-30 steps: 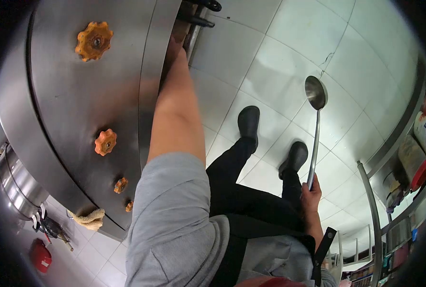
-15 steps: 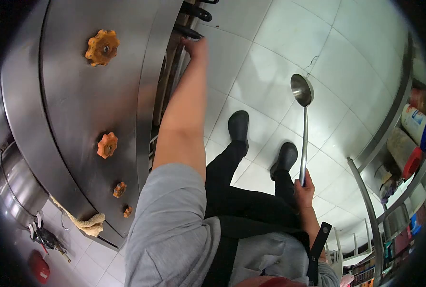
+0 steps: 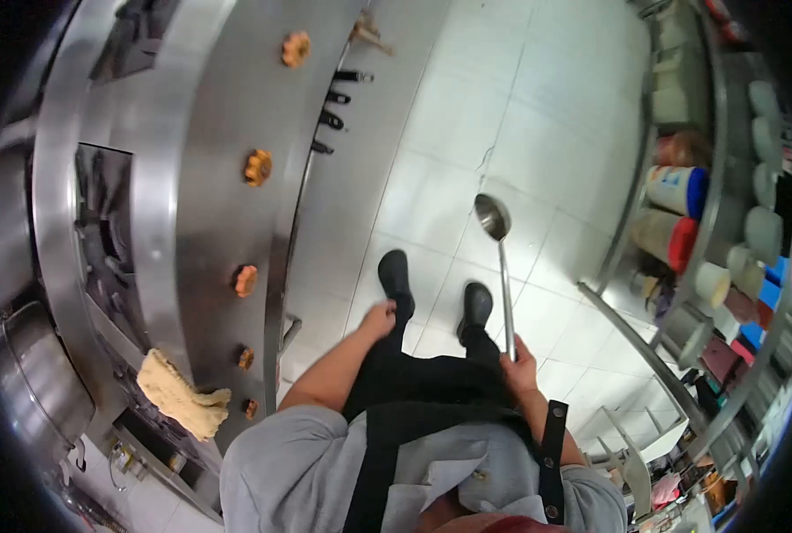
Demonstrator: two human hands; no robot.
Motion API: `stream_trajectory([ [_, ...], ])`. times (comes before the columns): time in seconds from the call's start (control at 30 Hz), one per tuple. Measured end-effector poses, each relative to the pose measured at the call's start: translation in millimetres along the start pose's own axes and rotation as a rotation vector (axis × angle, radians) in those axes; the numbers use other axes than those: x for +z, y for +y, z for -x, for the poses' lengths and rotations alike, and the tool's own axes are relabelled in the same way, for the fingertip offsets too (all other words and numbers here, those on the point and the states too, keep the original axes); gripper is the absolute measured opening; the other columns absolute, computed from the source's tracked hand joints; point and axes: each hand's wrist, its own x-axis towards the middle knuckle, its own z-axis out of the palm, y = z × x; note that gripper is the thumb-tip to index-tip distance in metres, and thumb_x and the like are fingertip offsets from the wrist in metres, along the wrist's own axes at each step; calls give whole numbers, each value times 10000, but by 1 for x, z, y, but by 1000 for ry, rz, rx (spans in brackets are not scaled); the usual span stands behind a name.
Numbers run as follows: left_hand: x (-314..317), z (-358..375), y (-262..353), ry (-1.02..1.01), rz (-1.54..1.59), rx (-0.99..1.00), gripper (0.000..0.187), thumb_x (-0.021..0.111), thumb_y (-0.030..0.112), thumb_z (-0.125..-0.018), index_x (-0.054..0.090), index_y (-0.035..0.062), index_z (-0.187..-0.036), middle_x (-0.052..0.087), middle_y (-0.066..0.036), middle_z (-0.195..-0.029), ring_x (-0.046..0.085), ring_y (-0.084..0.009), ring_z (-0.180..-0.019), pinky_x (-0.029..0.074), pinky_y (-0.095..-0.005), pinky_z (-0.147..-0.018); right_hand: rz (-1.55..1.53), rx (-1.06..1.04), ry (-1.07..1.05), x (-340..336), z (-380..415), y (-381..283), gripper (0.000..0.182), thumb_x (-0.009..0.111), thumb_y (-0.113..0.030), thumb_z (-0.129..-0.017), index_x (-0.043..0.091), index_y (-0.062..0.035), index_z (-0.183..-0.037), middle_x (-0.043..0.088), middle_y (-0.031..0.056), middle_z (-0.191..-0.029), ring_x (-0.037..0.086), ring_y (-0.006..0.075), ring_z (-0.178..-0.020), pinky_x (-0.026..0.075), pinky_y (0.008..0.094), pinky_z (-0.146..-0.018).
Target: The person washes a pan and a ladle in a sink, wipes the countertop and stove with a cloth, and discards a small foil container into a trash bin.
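Observation:
A metal ladle with a long handle is gripped in my right hand, its bowl pointing away from me over the floor. My left hand hangs in front of my left leg, next to the black shoe. Its fingers look curled in, and I see nothing in them. Several black handles stick out from below the steel stove front, farther forward than my left hand and apart from it.
Left of me runs a steel stove front with orange knobs. A beige cloth lies on its near end, with a large metal pot beyond. Metal shelving on the right carries containers, and a rail juts out there.
My left hand has come away from a black handle under the stove and drawn back towards my body. The stove is now seen more fully. My right hand still holds the ladle.

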Motion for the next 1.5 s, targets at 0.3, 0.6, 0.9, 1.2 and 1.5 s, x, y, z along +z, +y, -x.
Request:
stream_trajectory([
  [0.3, -85, 121, 138, -55, 24, 359, 410, 553, 75, -725, 576, 32, -1132, 622, -182, -1038, 613, -296, -918, 495, -362, -815, 152, -232, -116, -52, 87, -109, 589, 600, -185, -766, 447, -88, -1326, 651, 177, -892, 639, 243, -815, 487, 329, -755],
  [0.6, -229, 192, 225, -160, 402, 397, 144, 635, 33, -797, 582, 1, -927, 610, -73, -705, 580, -131, -561, 502, -275, -521, 114, -652, -2, -76, 150, -242, 543, 625, -143, -787, 474, -142, -1308, 573, 73, -772, 550, 129, -713, 462, 257, -697],
  [0.9, -295, 198, 255, 162, -202, 520, 344, 621, 369, -847, 625, 27, -880, 648, -120, -763, 622, -204, -696, 490, -355, -658, 73, -881, -3, -125, 117, -377, 528, 633, -95, -794, 486, -89, -1302, 531, 4, -765, 487, 72, -673, 433, 211, -646],
  [1.2, -301, 217, 296, 283, 91, 382, 270, 583, 235, -854, 629, 32, -1025, 669, -113, -959, 604, -171, -902, 459, -353, -798, -64, -1350, -34, -205, 99, -548, 437, 631, -100, -796, 522, -10, -1209, 503, -35, -694, 453, 52, -598, 414, 233, -556],
  [1.5, -299, 206, 345, 404, 169, 330, 195, 579, 150, -854, 617, 24, -998, 657, -85, -918, 593, -138, -859, 470, -318, -778, -105, -791, -201, -265, -38, -476, 295, 706, -247, -774, 545, -6, -718, 463, 2, -570, 429, 85, -597, 405, 271, -557],
])
